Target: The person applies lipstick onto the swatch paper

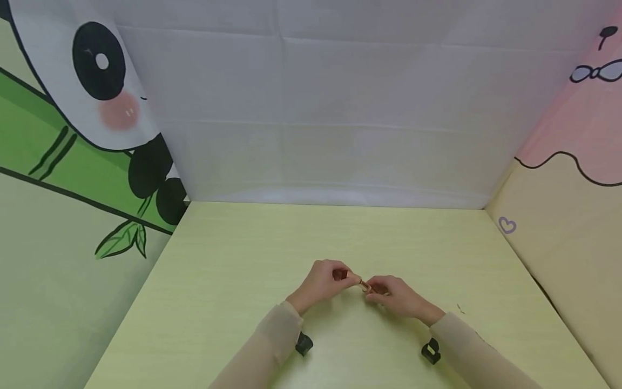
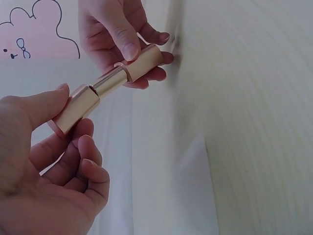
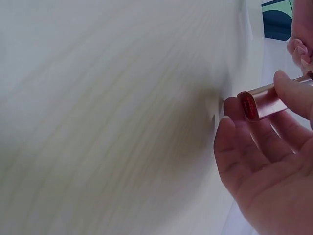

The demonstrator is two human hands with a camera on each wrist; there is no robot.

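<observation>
A gold lipstick tube [image 1: 364,286] is held above the table between both hands. In the left wrist view, its narrower middle section [image 2: 110,82] shows between two wider ends. My left hand [image 1: 324,282] pinches one wide end [image 2: 77,108] between thumb and fingers. The other wide end [image 2: 145,63] is gripped by my right hand [image 1: 397,297], thumb on top and fingers beneath. Seen from the right wrist, that end carries a red face [image 3: 249,106]. Whether any lipstick bullet is exposed cannot be told.
Below the hands lies a pale wood-grain table [image 1: 233,259]. A white sheet [image 1: 330,108] hangs behind it, with printed panels at the left [image 1: 58,259] and right [image 1: 563,237]. Small dark marks [image 1: 460,309] lie near the right sleeve. Both wrists carry black mounts.
</observation>
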